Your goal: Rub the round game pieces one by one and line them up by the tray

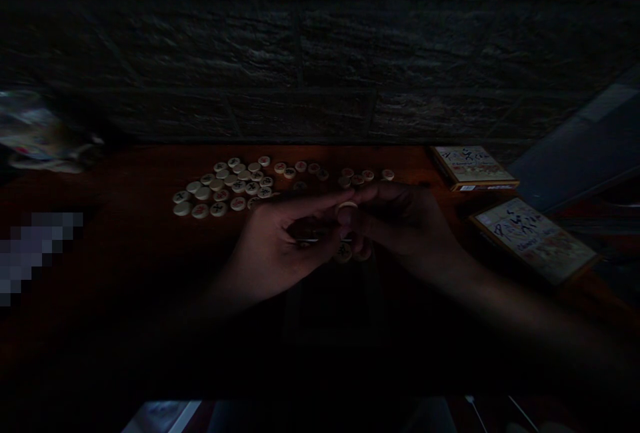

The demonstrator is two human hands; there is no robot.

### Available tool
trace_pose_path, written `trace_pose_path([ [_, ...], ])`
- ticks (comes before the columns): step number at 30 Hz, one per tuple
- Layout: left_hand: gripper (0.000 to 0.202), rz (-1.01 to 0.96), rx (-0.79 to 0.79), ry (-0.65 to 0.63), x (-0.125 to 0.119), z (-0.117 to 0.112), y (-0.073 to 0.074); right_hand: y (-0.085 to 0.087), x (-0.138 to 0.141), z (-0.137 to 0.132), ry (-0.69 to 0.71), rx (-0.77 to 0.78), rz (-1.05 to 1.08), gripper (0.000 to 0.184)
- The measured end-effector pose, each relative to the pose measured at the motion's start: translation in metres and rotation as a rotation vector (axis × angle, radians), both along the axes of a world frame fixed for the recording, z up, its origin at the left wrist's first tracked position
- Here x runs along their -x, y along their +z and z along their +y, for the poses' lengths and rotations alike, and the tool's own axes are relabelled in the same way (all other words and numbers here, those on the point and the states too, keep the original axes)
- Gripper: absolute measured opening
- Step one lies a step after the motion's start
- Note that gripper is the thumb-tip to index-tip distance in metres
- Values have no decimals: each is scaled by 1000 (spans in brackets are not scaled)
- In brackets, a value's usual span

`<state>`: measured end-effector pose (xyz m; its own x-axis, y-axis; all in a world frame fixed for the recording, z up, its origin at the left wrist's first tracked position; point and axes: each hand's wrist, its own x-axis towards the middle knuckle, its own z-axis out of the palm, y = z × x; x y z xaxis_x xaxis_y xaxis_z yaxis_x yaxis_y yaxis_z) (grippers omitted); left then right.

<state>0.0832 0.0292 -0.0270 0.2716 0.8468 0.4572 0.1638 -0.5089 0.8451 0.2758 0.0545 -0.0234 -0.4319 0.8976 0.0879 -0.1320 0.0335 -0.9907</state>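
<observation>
**Hands:** The left hand (270, 243) enters from lower centre, with its index finger stretched to the right. The right hand (403, 226) reaches in from the lower right, and the two meet just right of frame centre.

**Grip:** The right fingertips (363, 194) appear clenched on a cream-rimmed disc (347, 207), held almost edge-on, with the left index fingertip touching or just beside it. The other left fingers curl around a thin silver strip (307, 240), but the shadow hides whether they grasp it.

**Disc's place:** It sits between the hands, lifted above the table, just below and to the right of the scattered pieces.

**Things nearby:** Two more wooden discs (343, 254) lie half-hidden beneath the fingers.

**Rest:** Xiangqi pieces (225, 186) spread across the upper middle of a reddish wooden table (125, 180). Two printed boxes (473, 166) lie at the right, and a brick wall (300, 53) fills the top.

**Step in hand:** This looks like close fingertip work on a single disc, apart from the others.

**Next move calls for:** A steady, careful pinch, since the edge-on disc has little fingertip contact and the light is poor.
</observation>
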Motion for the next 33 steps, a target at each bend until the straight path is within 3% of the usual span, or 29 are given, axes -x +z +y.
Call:
trace_pose_path([
  [12,43,47,-21,20,2,-1,-4,1,1,-1,10,5,-10,27],
  [24,37,-41,59,54,1,0,-3,2,-1,-2,13,-55,-70,25],
  [33,33,127,-117,197,6,4,-6,2,-1,-2,-36,-67,-62,28],
])
